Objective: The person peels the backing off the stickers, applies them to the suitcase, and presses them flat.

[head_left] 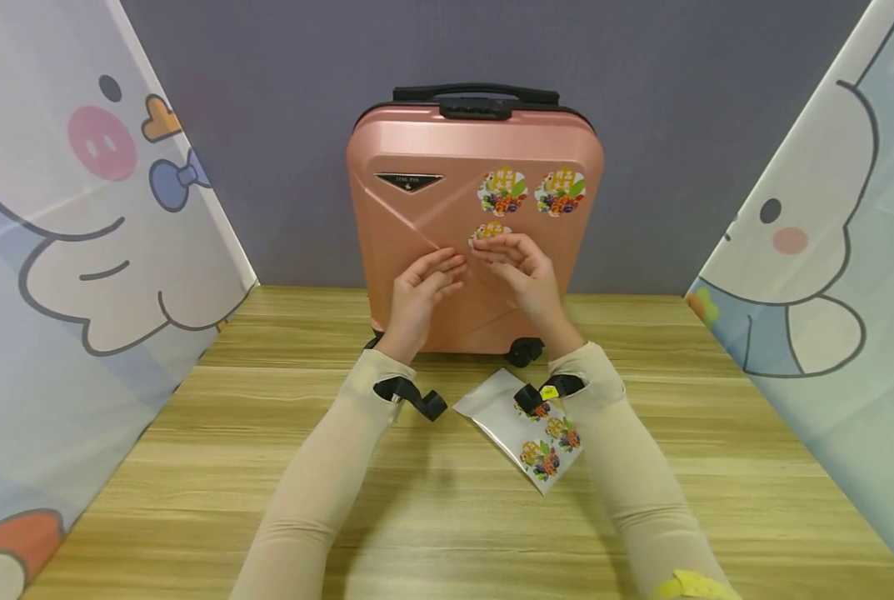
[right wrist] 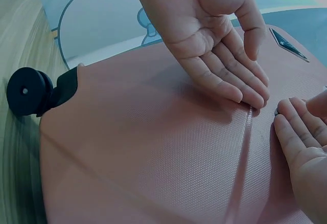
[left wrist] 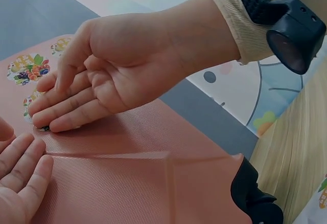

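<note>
A pink hard-shell suitcase stands upright on the table. Two round fruit stickers sit side by side on its upper right front. Below the left one is a third sticker, partly covered by my right hand. In the left wrist view, the straight fingers of that hand lie flat over this sticker. My left hand is just to the left, palm turned inward and fingers extended, fingertips right at the suitcase shell. It holds nothing.
On the wooden table, a shiny white packet with several fruit stickers lies in front of the suitcase, partly under my right forearm. The suitcase has a black handle and a black wheel. Cartoon-printed panels flank both sides.
</note>
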`<control>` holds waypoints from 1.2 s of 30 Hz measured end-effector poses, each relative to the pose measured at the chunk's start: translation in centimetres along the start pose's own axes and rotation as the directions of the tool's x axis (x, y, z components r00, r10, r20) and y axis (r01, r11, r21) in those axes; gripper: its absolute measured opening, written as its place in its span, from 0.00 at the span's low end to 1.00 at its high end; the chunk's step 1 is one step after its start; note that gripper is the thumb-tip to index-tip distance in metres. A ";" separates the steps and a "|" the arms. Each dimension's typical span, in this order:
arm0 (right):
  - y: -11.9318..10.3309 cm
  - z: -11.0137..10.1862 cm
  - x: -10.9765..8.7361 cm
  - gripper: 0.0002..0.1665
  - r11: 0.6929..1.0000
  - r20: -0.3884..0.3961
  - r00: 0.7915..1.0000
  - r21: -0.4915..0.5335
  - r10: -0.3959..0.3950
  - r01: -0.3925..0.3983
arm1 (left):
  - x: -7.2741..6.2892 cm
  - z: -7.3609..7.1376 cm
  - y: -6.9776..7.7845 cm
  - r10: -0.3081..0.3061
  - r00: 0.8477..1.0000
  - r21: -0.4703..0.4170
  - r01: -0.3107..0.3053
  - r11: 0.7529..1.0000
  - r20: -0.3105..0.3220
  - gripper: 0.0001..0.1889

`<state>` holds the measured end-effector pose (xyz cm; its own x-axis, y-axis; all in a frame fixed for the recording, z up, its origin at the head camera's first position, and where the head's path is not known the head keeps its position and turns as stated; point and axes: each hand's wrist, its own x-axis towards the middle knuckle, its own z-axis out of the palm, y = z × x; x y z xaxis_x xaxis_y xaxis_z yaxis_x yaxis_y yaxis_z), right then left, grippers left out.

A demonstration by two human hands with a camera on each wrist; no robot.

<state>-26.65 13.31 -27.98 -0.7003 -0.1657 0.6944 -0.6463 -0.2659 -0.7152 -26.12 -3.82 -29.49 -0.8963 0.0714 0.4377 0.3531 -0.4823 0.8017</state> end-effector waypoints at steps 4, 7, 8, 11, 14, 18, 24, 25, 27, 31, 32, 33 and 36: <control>0.2 -0.1 -0.4 0.13 0.998 -0.006 0.999 0.051 0.041 -0.041 | 0.0 -0.1 0.0 0.000 1.000 -0.004 0.000 1.000 0.000 0.18; 0.3 -0.4 -0.8 0.13 0.994 -0.010 0.996 0.068 0.088 -0.087 | 0.0 -0.1 0.0 -0.002 1.000 -0.004 0.002 1.000 0.000 0.19; 0.3 -0.4 -0.9 0.14 0.992 -0.011 0.995 0.067 0.103 -0.102 | 0.0 -0.1 0.0 -0.003 1.000 -0.004 0.003 1.000 0.000 0.19; 0.2 -0.6 -1.2 0.14 0.987 -0.019 0.989 0.070 0.143 -0.142 | 0.0 -0.1 0.0 -0.004 1.000 -0.001 0.004 1.000 -0.003 0.19; -0.1 -0.8 -1.5 0.14 0.981 -0.025 0.984 0.081 0.177 -0.174 | -0.1 -0.1 0.0 -0.006 1.000 0.008 0.006 1.000 -0.003 0.19; -0.1 -1.4 -2.0 0.14 0.979 -0.032 0.981 0.085 0.190 -0.187 | -0.2 -0.2 0.0 -0.015 1.000 0.027 0.016 1.000 -0.003 0.19; 0.4 -2.4 -3.0 0.16 0.983 -0.010 0.983 0.000 0.185 -0.185 | -0.6 -0.5 -0.6 -0.056 0.998 0.037 0.056 0.998 -0.008 0.19; 0.4 -2.6 -3.2 0.17 0.982 -0.002 0.982 -0.028 0.188 -0.188 | -0.7 -0.5 -0.7 -0.065 0.998 0.036 0.065 0.997 -0.008 0.19; 0.5 -2.8 -3.5 0.18 0.977 0.010 0.980 -0.078 0.198 -0.197 | -0.9 -0.6 -1.1 -0.080 0.997 0.031 0.080 0.996 -0.007 0.19; 0.5 -3.2 -4.3 0.18 0.965 0.029 0.972 -0.135 0.232 -0.226 | -1.4 -0.7 -2.0 -0.109 0.994 0.050 0.108 0.993 0.021 0.19; 0.5 -3.3 -4.5 0.18 0.962 0.032 0.971 -0.142 0.239 -0.232 | -1.6 -0.7 -2.2 -0.113 0.993 0.058 0.111 0.992 0.029 0.19; 0.5 -3.4 -4.7 0.18 0.960 0.035 0.968 -0.149 0.247 -0.239 | -1.7 -0.7 -2.4 -0.118 0.992 0.064 0.115 0.991 0.036 0.19; 0.5 -3.7 -5.3 0.18 0.952 0.042 0.964 -0.174 0.264 -0.253 | -2.1 -0.8 -3.1 -0.146 0.988 0.083 0.141 0.986 0.047 0.18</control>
<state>-24.36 17.58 -32.35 -0.8326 -0.2699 0.4837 -0.4908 -0.0454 -0.8701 -25.54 -3.12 -33.23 -0.9247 0.1814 0.3348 0.2438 -0.3931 0.8866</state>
